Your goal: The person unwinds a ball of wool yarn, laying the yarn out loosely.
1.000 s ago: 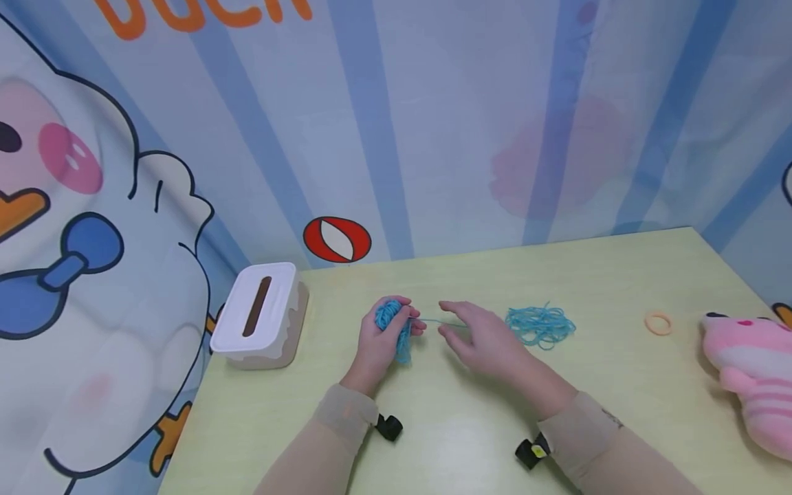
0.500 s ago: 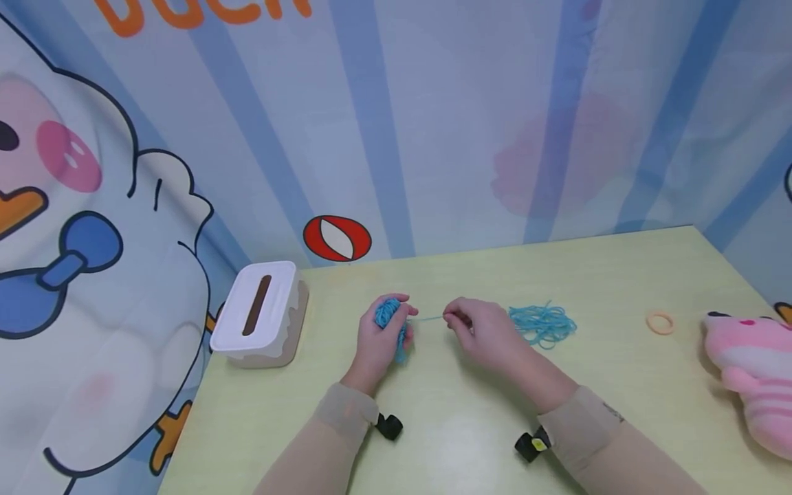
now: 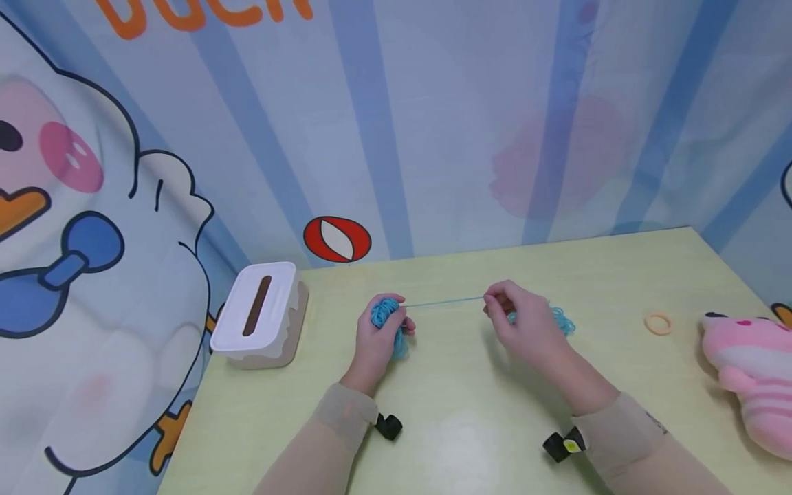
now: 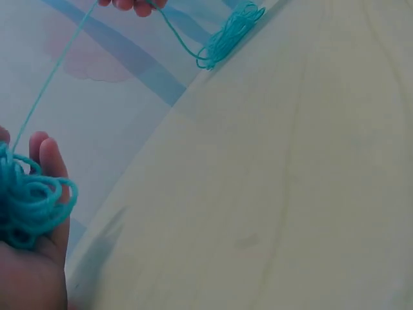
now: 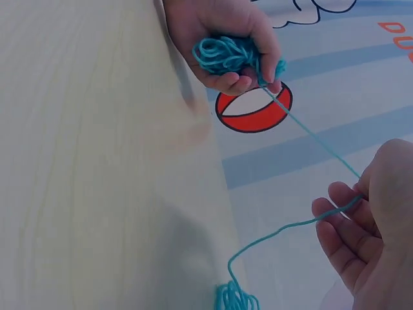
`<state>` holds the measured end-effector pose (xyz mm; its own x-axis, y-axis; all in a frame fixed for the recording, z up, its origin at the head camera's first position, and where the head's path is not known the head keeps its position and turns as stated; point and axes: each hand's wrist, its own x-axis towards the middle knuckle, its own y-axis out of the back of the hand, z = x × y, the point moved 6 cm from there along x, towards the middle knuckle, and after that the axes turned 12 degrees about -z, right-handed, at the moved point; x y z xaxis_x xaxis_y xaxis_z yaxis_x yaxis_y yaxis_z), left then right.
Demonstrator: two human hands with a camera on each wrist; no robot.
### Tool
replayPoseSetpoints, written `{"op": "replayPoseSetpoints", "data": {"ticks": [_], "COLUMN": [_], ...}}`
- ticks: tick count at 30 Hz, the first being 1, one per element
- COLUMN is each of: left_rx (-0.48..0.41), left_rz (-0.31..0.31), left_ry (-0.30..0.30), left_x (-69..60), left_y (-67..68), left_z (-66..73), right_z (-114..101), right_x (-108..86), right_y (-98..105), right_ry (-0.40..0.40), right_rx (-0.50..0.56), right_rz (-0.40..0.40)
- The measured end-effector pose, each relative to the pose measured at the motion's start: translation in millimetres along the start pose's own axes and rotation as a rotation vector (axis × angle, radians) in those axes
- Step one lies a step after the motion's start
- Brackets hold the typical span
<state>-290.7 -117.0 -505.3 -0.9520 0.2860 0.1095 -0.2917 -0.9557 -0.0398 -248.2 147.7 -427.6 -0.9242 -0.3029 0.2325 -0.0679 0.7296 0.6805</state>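
Observation:
My left hand (image 3: 375, 337) grips a bundle of blue yarn (image 3: 385, 313), its loops bulging past the thumb and hanging below the palm. From that bundle a taut strand (image 3: 442, 302) runs across to my right hand (image 3: 526, 323), which pinches it between thumb and fingertips. Beyond the pinch, in the right wrist view, the strand (image 5: 284, 227) sags down to a loose yarn pile (image 5: 236, 297). That same pile (image 3: 562, 320) lies on the table, partly hidden behind my right hand in the head view.
A white-lidded box (image 3: 256, 313) with a brown slot stands at the table's left. To the right lie an orange ring (image 3: 658, 323) and a pink plush toy (image 3: 751, 378). A printed cloth (image 3: 445, 137) hangs behind the table (image 3: 445, 440).
The right hand closed its fingertips on the strand, then moved right and slightly up, stretching the yarn between the hands. My left hand stays nearly in place with the bundle.

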Motion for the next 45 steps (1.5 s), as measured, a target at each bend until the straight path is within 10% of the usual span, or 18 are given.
{"op": "replayPoseSetpoints", "data": {"ticks": [8, 16, 32, 45], "left_rx": [0.053, 0.119, 0.0, -0.079], "left_rz": [-0.081, -0.014, -0.039, -0.072], "left_ry": [0.034, 0.057, 0.064, 0.039], "left_x": [2.9, 1.3, 2.3, -1.1], "left_y": [-7.3, -1.2, -5.8, -6.3], "left_z": [-1.4, -1.7, -3.5, 0.6], "right_z": [21, 48, 90, 79], "right_x": [-15.9, -30.9, -51.1, -38.8], "right_y": [35, 57, 78, 48], "right_ry": [-0.059, -0.128, -0.317, -0.36], "right_rx": [-0.033, -0.082, -0.171, -0.299], "right_rz": [0.107, 0.121, 0.155, -0.045]}}
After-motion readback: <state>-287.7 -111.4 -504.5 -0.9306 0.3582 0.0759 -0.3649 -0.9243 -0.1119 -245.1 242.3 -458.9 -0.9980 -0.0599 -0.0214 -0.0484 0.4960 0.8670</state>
